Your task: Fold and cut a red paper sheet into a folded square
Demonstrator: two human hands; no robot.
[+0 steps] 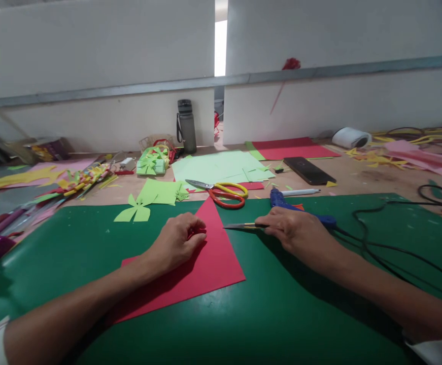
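Note:
A red paper sheet lies on the green cutting mat, one corner pointing away from me. My left hand rests on the sheet with fingers curled around a small red piece I cannot make out. My right hand lies on the mat to the right of the sheet, fingers closed on a slim craft knife whose blade points left toward the red paper. A blue glue gun sits just behind that hand.
Orange-and-yellow scissors, light green paper sheets and cut shapes, a white marker, a phone, a bottle, a tape roll. Black cables cross the mat at right. Paper scraps pile at left.

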